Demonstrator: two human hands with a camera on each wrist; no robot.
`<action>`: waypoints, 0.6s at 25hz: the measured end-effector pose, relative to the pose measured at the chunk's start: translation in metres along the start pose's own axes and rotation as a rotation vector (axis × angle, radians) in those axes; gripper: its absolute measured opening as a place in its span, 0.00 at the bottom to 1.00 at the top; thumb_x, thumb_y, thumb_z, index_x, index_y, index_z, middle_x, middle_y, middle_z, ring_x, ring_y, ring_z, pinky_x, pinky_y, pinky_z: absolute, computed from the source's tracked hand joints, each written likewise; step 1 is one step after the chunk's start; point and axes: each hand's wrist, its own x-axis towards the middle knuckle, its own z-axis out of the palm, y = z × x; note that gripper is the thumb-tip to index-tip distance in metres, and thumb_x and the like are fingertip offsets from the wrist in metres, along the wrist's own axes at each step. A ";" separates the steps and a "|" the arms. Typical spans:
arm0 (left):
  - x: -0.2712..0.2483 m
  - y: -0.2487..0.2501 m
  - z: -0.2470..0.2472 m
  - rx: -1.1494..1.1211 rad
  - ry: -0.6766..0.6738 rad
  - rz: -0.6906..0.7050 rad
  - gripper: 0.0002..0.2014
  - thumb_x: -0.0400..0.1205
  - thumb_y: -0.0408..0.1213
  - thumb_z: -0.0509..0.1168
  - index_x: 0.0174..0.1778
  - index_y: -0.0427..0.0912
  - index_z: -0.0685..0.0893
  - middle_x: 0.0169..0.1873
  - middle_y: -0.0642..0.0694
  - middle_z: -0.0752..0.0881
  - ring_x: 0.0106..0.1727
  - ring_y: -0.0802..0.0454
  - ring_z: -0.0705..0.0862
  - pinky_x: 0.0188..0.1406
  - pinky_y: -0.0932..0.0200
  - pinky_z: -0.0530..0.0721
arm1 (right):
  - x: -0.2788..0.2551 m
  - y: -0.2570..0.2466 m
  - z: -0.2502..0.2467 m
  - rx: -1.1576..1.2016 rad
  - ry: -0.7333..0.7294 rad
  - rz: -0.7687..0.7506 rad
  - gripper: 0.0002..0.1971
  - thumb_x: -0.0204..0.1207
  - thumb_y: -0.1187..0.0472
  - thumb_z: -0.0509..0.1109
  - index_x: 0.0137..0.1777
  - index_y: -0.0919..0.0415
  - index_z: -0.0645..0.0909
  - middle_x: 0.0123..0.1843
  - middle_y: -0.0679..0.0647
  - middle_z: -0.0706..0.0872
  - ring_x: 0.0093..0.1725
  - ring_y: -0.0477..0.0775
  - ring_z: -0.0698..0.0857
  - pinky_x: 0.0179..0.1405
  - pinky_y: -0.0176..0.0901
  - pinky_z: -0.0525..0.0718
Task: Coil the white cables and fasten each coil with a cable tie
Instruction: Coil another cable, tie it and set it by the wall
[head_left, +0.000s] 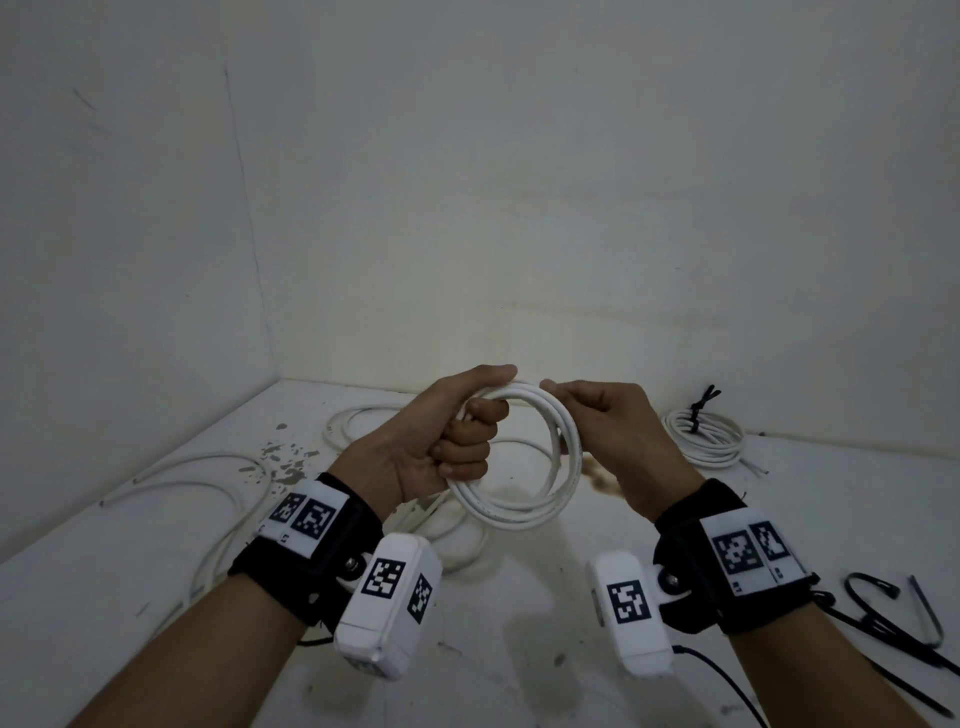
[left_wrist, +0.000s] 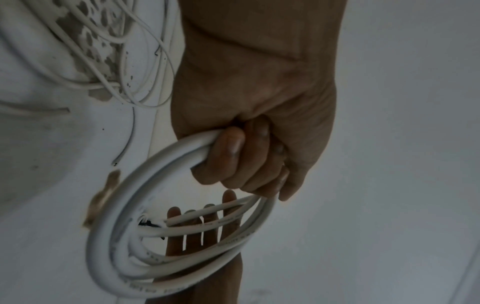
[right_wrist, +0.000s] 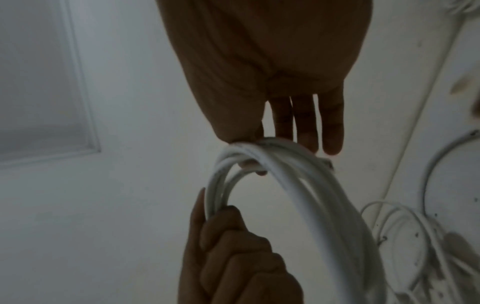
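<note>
A white cable coil (head_left: 519, 512) of several loops is held upright above the table. My left hand (head_left: 467, 436) grips its left side in a fist, fingers curled through the loops. My right hand (head_left: 574, 405) pinches the coil's top right between thumb and fingers. In the left wrist view the coil (left_wrist: 124, 216) hangs below the left hand (left_wrist: 233, 158), and a cut cable end (left_wrist: 167, 221) pokes into the ring. In the right wrist view the right hand (right_wrist: 259, 152) sits on top of the coil (right_wrist: 298, 185). No cable tie is on this coil.
A finished coil (head_left: 709, 436) bound with a black cable tie (head_left: 696, 415) lies at the back right. Loose white cables (head_left: 208, 483) sprawl over the left of the table (head_left: 519, 597). Several black cable ties (head_left: 893, 613) lie at the front right. White walls close in the back and left.
</note>
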 end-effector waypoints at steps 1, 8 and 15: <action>0.001 0.001 0.000 0.030 0.035 0.017 0.24 0.76 0.54 0.66 0.21 0.49 0.63 0.11 0.55 0.56 0.09 0.60 0.53 0.12 0.67 0.50 | -0.002 -0.002 0.000 0.029 -0.046 0.051 0.18 0.84 0.51 0.69 0.41 0.63 0.92 0.33 0.59 0.88 0.35 0.54 0.84 0.41 0.45 0.82; 0.006 0.004 -0.006 0.212 0.225 0.051 0.26 0.82 0.54 0.66 0.23 0.50 0.63 0.16 0.54 0.57 0.14 0.58 0.53 0.16 0.64 0.52 | -0.008 -0.005 0.000 0.308 -0.296 0.261 0.11 0.79 0.55 0.72 0.48 0.65 0.86 0.38 0.60 0.86 0.39 0.58 0.84 0.48 0.51 0.82; 0.003 -0.001 -0.007 0.379 0.222 0.020 0.29 0.67 0.64 0.73 0.25 0.51 0.61 0.23 0.51 0.55 0.22 0.54 0.52 0.22 0.60 0.55 | -0.004 0.006 -0.006 0.256 -0.330 0.250 0.12 0.75 0.82 0.69 0.53 0.68 0.83 0.32 0.56 0.82 0.37 0.54 0.86 0.53 0.54 0.89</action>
